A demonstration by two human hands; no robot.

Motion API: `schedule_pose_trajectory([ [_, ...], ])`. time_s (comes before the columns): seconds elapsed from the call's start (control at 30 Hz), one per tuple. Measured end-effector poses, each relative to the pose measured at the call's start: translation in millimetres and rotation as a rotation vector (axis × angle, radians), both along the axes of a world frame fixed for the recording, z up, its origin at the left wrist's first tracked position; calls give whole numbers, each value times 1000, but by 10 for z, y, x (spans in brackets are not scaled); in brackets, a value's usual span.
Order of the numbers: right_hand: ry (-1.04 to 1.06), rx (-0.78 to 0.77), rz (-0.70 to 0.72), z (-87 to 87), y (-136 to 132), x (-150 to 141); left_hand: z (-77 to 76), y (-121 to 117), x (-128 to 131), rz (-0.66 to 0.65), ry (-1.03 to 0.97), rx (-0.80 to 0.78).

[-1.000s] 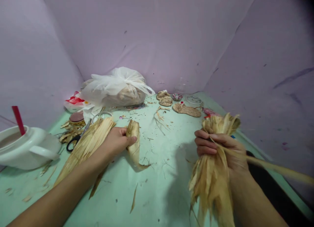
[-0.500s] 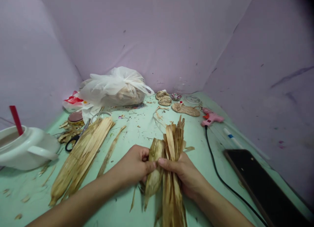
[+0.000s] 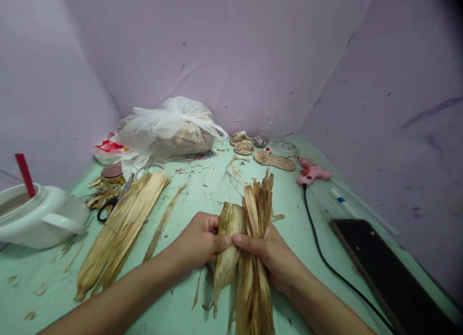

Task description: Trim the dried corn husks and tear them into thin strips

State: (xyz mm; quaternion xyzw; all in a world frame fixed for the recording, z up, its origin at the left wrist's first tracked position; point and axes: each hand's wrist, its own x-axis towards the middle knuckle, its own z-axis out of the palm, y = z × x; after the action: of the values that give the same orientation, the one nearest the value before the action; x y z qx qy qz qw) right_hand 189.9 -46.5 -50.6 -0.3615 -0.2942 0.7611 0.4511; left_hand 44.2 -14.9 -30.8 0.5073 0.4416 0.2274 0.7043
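My left hand [image 3: 202, 241] is closed, thumb on top, pinching the left side of a single dried corn husk [image 3: 227, 258]. My right hand [image 3: 273, 255] grips a bundle of dried husk strips [image 3: 255, 282], and its thumb presses on the single husk's right edge. The two thumb tips lie close together over that husk. Fingers beneath the husks are hidden. To the left of my left hand, a flat pile of dried corn husks [image 3: 115, 238] and one narrow husk strip [image 3: 166, 224] lie on the table.
At left stand a white pot [image 3: 50, 221] and black-handled scissors [image 3: 108, 209]. A white plastic bag [image 3: 170, 130] sits at the back. On the right are a pink glue gun [image 3: 314, 173] with a black cord, a phone [image 3: 383, 272] and a braided sole shape [image 3: 275, 160]. Husk scraps litter the green table [image 3: 202, 180].
The single husk appears slightly wider and flatter between my hands. Both hands stay in nearly the same place, with the same holds.
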Motion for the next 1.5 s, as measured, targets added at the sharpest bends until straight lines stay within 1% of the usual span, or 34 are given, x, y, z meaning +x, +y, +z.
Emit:
schedule_pose_trajectory([
  [0.17,88,-1,62,-4,-7,3,-35,-4,-27,-14,-120,-67],
  [0.33,116,6,85,-21,-5,19,-56,0,-44,-33,-160,-55],
  [0.57,119,-51,19,5,-20,-20,-34,-34,-23,21,-211,-93],
  [0.7,119,-146,-26,27,41,59,-22,23,-79,1,-230,-121],
  [0.77,158,-210,-45,74,103,180,0,92,-128,31,-211,-125],
  [0.83,234,-207,-31,152,166,338,26,175,-186,106,-136,-113],
  [0.87,267,-172,-24,196,190,418,38,216,-215,147,-80,-101],
  [0.9,292,-115,-50,239,209,490,48,253,-242,186,-19,-87],
  [0.97,310,0,-148,305,226,587,61,304,-282,236,90,-64],
  [1.03,284,39,-232,320,220,595,64,312,-287,218,149,-55],
  [1.1,210,-6,-247,272,197,507,60,275,-249,153,171,-51],
  [1.2,16,-81,-216,125,136,268,46,160,-133,50,193,-23],
  [1.23,-59,-95,-177,75,114,188,42,118,-91,6,184,-17],
  [1.33,-206,-82,-112,-20,60,24,34,20,4,-108,147,-25],
  [1.4,-233,-93,-118,-35,51,-5,24,-4,26,-100,158,-45],
  [1.5,-211,-136,-140,-24,71,19,-2,8,13,-14,173,-83],
])
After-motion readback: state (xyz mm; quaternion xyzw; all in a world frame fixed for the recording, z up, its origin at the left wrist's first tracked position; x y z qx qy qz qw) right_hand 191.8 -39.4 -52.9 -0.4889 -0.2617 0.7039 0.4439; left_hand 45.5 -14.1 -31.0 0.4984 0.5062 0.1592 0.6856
